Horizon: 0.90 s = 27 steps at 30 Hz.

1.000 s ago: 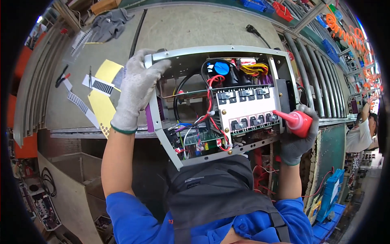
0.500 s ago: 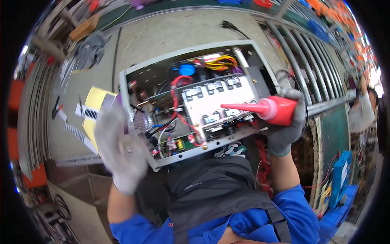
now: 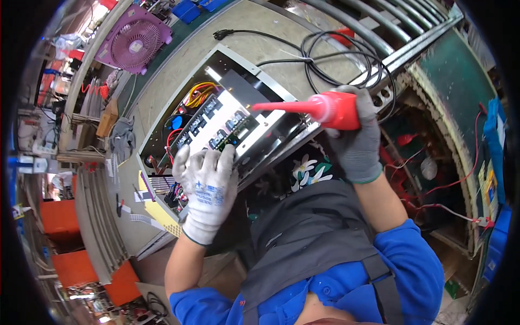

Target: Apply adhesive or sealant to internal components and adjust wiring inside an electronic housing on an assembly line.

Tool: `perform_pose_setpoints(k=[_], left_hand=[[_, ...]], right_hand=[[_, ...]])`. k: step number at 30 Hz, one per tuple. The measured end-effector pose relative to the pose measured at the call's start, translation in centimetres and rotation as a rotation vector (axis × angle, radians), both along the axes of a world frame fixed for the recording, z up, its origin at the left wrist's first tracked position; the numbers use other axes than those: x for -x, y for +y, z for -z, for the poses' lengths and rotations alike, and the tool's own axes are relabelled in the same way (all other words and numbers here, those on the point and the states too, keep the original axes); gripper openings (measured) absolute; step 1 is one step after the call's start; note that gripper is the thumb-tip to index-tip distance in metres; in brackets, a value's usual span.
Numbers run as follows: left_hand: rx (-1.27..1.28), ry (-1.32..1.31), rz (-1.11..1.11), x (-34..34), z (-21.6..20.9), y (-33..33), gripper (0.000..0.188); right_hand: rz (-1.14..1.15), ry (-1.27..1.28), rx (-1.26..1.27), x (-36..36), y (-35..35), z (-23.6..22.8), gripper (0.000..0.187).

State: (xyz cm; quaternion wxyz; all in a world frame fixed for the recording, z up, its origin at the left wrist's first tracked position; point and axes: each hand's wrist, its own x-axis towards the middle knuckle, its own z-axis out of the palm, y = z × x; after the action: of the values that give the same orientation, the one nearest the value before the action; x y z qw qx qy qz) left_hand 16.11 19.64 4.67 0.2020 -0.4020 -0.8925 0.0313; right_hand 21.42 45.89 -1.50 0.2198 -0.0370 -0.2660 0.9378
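Note:
My right hand, in a grey glove, is closed around a red squeeze bottle with a long tapering nozzle. The nozzle points left, over the right part of an open metal case full of electronics. My left hand, in a white glove, has its fingers bent over the near side of the case, by a circuit board. What lies beneath those fingertips is hidden. Inside the case are yellow wires, red wires and a blue round part.
A coiled black power cord lies behind and right of the case. Metal rollers run along the far right. A purple fan stands at the far left. Yellow paper and a grey cloth lie left of the case.
The view has turned, so the case appears rotated and further left. My left hand has come from beside the case's left end onto its near side. My right hand still holds the red bottle.

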Motion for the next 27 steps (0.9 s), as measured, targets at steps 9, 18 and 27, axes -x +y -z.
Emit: perform_pose_setpoints(k=[9, 18, 27], left_hand=[[0.0, 0.241, -0.009, 6.5, -10.3, -1.8, 0.022], [-0.02, 0.398, -0.508, 22.3, -6.9, -4.4, 0.028], [-0.451, 0.262, -0.157, 24.1, -7.7, -1.1, 0.024]], right_hand=[[0.237, -0.164, -0.252, -7.4, 9.1, 2.1, 0.035], [0.264, -0.078, -0.269, 1.6, 3.9, -3.4, 0.017], [0.612, 0.172, -1.041, 16.4, 1.1, -12.2, 0.029]])
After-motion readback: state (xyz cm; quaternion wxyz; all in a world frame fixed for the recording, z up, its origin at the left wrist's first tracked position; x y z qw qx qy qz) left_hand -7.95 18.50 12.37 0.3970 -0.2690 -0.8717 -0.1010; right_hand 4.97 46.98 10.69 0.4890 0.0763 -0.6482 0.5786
